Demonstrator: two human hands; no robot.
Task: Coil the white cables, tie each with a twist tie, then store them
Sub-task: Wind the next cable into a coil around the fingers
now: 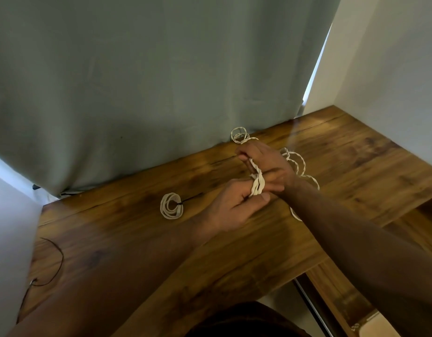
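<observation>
A twisted white cable [256, 181] is held above the wooden table [234, 239]. My left hand [237, 205] pinches its lower gathered strands between thumb and fingers. My right hand [266, 164] grips the upper part, with the cable running across its palm. Loose loops of the same cable [298, 164] trail behind my right hand, and more loops [239, 135] lie by the curtain. A coiled white cable [171, 206], bound with a dark twist tie [185, 200], rests flat on the table to the left of my hands.
A grey-green curtain [137, 81] hangs along the table's far edge. A thin dark wire [57, 254] curls at the table's left side. White walls close in left and right. A lower wooden surface [404, 229] sits at the right.
</observation>
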